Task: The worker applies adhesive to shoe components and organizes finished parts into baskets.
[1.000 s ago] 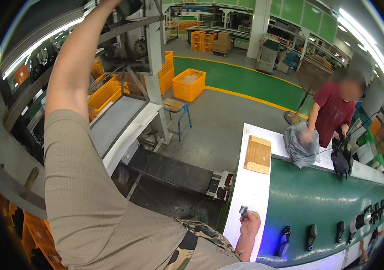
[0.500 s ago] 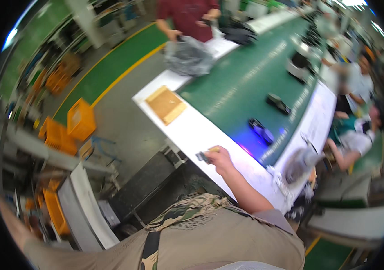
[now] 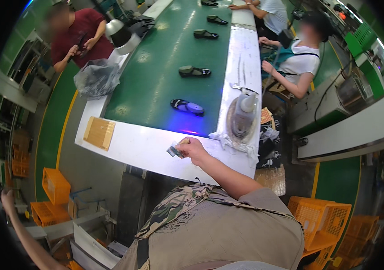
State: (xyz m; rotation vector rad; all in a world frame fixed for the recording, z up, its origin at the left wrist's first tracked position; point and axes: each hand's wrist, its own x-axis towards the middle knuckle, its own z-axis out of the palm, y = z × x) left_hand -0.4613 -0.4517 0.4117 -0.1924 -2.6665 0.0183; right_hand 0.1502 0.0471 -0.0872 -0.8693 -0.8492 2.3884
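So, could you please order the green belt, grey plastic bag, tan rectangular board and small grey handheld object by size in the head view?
Green belt
Grey plastic bag
Tan rectangular board
Small grey object in the right hand

A white surface [image 3: 142,145] bears a brown board [image 3: 98,133] at its near-left corner, grey bag [image 3: 96,80] farther along its left edge.

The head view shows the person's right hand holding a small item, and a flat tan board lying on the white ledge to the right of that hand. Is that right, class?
Not quite: the head view shows the flat tan board lying on the white ledge to the left of the right hand, which holds a small item.
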